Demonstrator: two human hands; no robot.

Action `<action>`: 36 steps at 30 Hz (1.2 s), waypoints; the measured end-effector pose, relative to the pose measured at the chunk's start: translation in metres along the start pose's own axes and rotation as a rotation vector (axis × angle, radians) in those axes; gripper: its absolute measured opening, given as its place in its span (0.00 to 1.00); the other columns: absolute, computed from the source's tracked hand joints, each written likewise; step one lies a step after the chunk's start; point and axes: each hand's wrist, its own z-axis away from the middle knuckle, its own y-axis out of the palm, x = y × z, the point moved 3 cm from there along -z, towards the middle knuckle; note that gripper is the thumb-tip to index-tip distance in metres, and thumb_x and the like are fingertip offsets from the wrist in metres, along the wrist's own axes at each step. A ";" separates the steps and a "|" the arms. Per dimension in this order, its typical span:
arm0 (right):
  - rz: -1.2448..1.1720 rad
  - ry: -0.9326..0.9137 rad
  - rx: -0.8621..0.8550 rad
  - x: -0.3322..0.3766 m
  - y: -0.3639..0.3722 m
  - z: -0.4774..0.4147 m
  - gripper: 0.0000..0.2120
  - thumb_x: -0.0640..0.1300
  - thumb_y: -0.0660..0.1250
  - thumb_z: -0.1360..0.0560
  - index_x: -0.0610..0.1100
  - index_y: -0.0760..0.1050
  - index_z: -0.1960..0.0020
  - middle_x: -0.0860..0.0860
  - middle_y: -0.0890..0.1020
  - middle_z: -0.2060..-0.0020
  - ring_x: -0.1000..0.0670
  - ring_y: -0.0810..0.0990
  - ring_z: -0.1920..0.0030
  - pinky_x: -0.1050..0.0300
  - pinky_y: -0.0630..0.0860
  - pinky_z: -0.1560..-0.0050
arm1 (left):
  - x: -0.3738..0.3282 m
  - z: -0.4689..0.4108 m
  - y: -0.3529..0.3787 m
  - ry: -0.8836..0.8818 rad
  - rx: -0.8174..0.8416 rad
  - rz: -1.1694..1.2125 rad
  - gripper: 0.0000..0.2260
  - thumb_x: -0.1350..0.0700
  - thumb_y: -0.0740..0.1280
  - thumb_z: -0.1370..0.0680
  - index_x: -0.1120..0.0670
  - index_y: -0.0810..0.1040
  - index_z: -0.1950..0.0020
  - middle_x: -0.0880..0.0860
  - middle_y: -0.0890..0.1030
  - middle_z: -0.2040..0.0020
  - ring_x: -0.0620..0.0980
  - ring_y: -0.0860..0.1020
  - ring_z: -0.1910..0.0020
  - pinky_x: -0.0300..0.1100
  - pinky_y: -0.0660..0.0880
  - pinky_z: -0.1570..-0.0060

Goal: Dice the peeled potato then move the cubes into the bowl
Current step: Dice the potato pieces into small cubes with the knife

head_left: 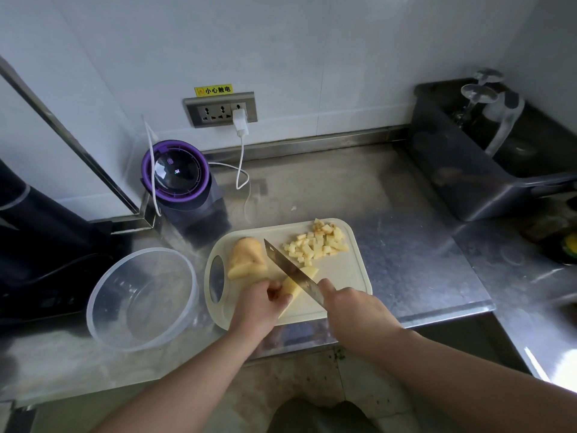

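Grip: right hand [356, 310] wraps its fingers round the handle of the knife [290, 271]; left hand [262, 304] curls its fingers over a potato slab [288, 292], pinning it under the blade.
Countertop [406, 245]: stainless steel, carrying everything.
Bin [462, 170]: dark, far right, glassware inside.
Bowl [106, 285]: clear plastic, just left of the board, no potato in it.
Cutting board [343, 276]: cream, handle hole at its left end.
Appliance [175, 173]: purple-rimmed, behind the bowl.
Potato chunk [246, 259]: peeled, uncut, on the board's left side.
Cubes [317, 245]: heaped at the board's far right corner.
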 end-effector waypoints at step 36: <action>-0.031 0.015 0.008 0.007 0.001 0.001 0.27 0.33 0.63 0.22 0.47 0.57 0.29 0.51 0.70 0.64 0.54 0.73 0.67 0.61 0.74 0.65 | 0.001 -0.002 0.001 -0.023 0.013 0.042 0.15 0.50 0.70 0.24 0.56 0.80 0.41 0.51 0.83 0.46 0.49 0.80 0.47 0.40 0.76 0.47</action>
